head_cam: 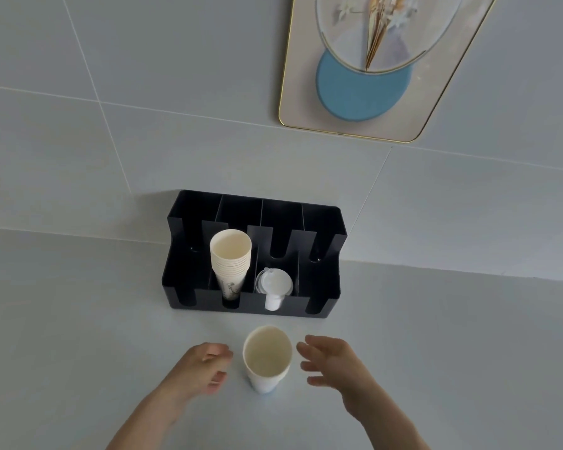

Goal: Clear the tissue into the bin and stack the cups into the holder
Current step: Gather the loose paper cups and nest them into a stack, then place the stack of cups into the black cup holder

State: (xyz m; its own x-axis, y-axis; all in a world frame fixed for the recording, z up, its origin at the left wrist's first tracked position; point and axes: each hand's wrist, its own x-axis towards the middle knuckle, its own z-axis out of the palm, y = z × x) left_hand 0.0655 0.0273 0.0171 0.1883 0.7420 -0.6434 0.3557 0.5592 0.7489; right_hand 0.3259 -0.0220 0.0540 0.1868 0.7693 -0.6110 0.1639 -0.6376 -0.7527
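Observation:
A white paper cup (266,358) stands upright on the pale counter, just in front of a black slotted cup holder (322,280). My left hand (205,365) hovers a little to the cup's left, fingers curled and apart, holding nothing. To the cup's right, my right hand (330,362) is open with fingers spread toward it, a small gap between them. Inside the holder, a stack of paper cups (230,258) leans in the second slot from the left. White plastic lids (273,284) fill the third slot. No tissue or bin is in view.
The holder sits against a tiled wall (111,141). A gold-rimmed framed picture (364,95) with a blue disc hangs above and to the right. The holder's outer left and right slots hold nothing.

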